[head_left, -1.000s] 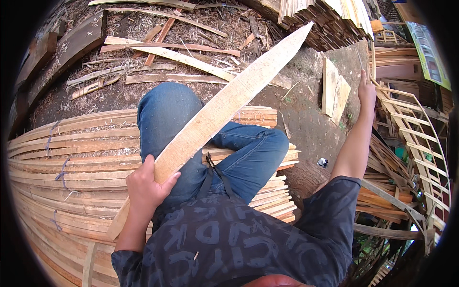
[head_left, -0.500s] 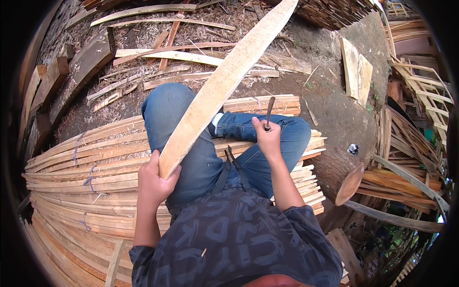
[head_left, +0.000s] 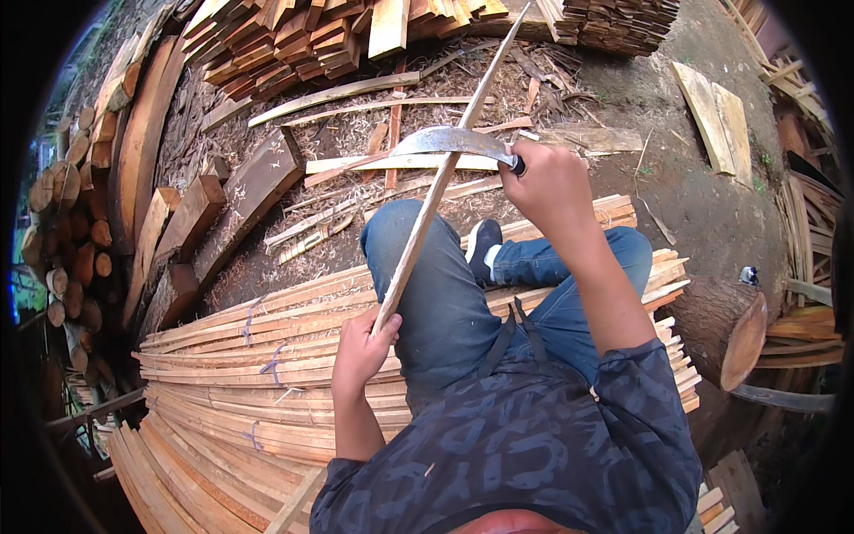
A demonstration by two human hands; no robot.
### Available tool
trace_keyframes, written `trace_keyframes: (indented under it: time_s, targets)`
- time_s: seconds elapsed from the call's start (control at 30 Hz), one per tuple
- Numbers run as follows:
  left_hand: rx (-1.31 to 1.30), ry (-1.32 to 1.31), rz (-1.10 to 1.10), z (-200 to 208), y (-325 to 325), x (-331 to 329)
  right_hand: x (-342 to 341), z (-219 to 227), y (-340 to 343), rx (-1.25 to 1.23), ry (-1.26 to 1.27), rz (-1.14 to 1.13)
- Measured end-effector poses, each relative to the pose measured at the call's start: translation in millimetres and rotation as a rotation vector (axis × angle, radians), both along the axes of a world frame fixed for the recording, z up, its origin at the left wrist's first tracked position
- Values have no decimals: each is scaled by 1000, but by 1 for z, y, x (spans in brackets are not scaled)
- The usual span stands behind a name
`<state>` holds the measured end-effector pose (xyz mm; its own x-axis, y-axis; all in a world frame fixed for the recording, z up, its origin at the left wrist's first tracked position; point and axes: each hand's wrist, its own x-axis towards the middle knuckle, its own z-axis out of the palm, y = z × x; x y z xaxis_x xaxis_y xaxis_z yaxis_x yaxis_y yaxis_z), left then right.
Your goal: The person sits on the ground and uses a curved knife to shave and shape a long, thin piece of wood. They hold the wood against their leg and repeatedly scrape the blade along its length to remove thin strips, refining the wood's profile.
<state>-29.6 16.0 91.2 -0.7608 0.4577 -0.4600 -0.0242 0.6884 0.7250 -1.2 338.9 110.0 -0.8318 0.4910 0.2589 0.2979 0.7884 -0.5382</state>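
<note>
My left hand is closed round the lower end of a long, pointed wooden plank. The plank slants up and away past my knee, its narrow edge facing up. In my right hand is a curved knife with a broad silver blade, only a bit of its dark handle showing beyond the fist. The blade lies across the plank's upper half, at or very close to its edge; whether it bites into the wood I cannot tell. My jeans-clad legs are folded beneath the plank.
Tied bundles of wooden strips lie under and beside me. Shavings and loose slats cover the ground ahead. Stacked boards stand at the back, thick beams and round logs at left, a cut log at right.
The plank has turned from its broad face to its narrow edge. My right hand has moved up and forward from my thigh, bringing the knife across the plank. The view has shifted left.
</note>
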Motion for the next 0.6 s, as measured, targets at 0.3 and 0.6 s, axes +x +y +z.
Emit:
trace_keyframes:
  time_s: [0.3, 0.6]
  targets:
    - [135, -333, 27, 6, -1, -3, -4, 16, 0, 185, -162, -1]
    - [76, -475, 37, 11, 14, 18, -23, 4, 2, 120, -346, 21]
